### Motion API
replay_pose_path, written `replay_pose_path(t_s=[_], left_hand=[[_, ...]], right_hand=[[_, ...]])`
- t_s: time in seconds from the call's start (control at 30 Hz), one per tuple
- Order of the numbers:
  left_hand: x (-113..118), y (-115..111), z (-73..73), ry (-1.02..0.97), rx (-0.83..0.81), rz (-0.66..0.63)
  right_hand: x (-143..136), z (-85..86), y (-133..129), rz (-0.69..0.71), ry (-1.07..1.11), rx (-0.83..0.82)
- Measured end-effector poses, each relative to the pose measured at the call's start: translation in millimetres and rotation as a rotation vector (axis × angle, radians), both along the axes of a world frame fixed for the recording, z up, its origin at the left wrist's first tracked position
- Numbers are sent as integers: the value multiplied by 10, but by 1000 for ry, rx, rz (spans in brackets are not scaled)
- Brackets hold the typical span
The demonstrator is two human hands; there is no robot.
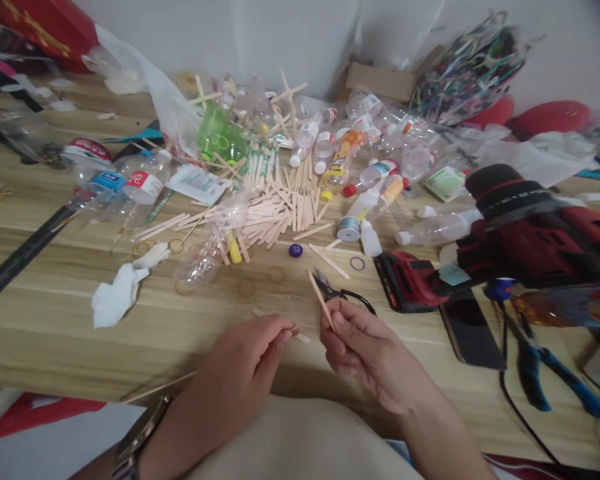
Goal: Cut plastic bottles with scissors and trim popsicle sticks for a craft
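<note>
In my right hand, a flat wooden craft stick is pinched between thumb and fingers, its free end pointing up and away from me. My left hand is closed, thumb against forefinger, on what appears to be a thin wooden skewer; its long end comes out behind the wrist and the hand covers its middle. Another craft stick lies on the table, partly under the left fingertips. Just beyond my right hand rest black-handled scissors, their handles partly hidden by it.
A pile of craft sticks spreads mid-table, with plastic bottles behind. A red cordless drill, a phone and blue-handled pliers lie right. Crumpled tissue and a clear bottle are left.
</note>
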State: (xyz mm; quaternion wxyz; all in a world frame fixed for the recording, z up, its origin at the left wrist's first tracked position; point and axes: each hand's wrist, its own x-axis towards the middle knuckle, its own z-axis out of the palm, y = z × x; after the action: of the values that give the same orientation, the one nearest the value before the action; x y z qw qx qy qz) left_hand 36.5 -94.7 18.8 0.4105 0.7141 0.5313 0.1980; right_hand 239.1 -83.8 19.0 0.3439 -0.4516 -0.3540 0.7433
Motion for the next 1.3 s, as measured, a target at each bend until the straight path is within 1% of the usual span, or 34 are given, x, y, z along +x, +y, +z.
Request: replay_pose_path(t_s=[0.03, 0.07, 0.17, 0.23, 0.57, 0.77, 0.9, 1.0, 1.17, 1.3], left_hand=[[-2, -8, 12, -14, 6, -5], [-5, -17, 24, -24, 7, -9], [-18, -44, 51, -42, 10, -3], [-26, -55, 55, -48, 12, 2], [-48, -59, 42, -48, 29, -22], [-50, -72, 40, -40, 73, -15], [-43, -74, 51, -38, 63, -33], [-44, -75, 60, -37, 62, -37], [-48, -76, 79, -47, 63, -44], [-35, -71, 85, -48, 68, -66]], right_hand=[[-56, 39, -32, -6, 133, -104], [-101, 61, -53, -11, 207, -169], [-170, 60, -76, -38, 283, -249], [-182, 42, -80, -31, 312, -280], [-208, 16, -117, -65, 433, -354], [-210, -24, -122, -62, 539, -389], [-208, -33, -112, -63, 549, -403], [-199, -39, -109, -47, 554, -408], [-191, -70, -121, -3, 638, -431], [-204, -66, -137, 7, 597, -427]])
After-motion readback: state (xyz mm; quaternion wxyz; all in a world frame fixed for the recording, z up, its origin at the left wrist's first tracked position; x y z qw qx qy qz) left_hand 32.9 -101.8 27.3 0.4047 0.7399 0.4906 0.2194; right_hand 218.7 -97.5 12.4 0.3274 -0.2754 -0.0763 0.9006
